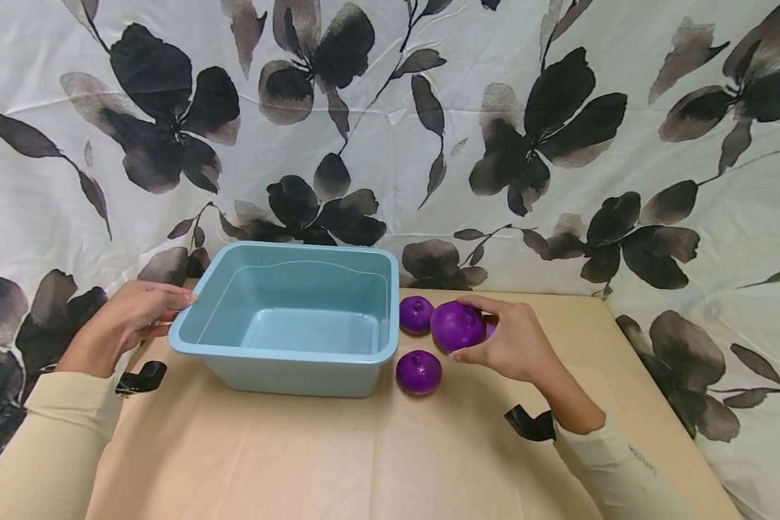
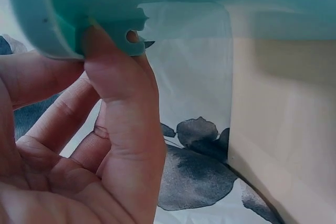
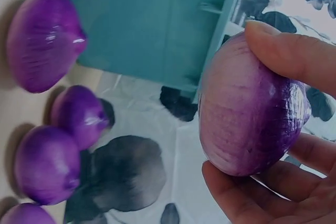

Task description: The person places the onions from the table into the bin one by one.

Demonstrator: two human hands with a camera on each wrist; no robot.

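Note:
A light blue plastic basin (image 1: 286,354) stands on the table, and its visible inside holds nothing. At its left rim, my left hand (image 1: 139,314) pinches the edge between thumb and fingers; the left wrist view shows the thumb (image 2: 126,103) against the rim (image 2: 44,30). My right hand (image 1: 510,339) grips a shiny purple onion (image 3: 252,108), raised above the table to the right of the basin. Other purple onions lie nearby: one behind (image 1: 416,315), one in front (image 1: 419,373), and several in the right wrist view, including one large onion (image 3: 46,42). Another is mostly hidden by my right hand.
The tan table (image 1: 286,462) spreads in front of the basin and to the right. A white cloth with dark flowers (image 1: 429,144) hangs directly behind the table. Black straps (image 1: 141,378) sit at both wrists.

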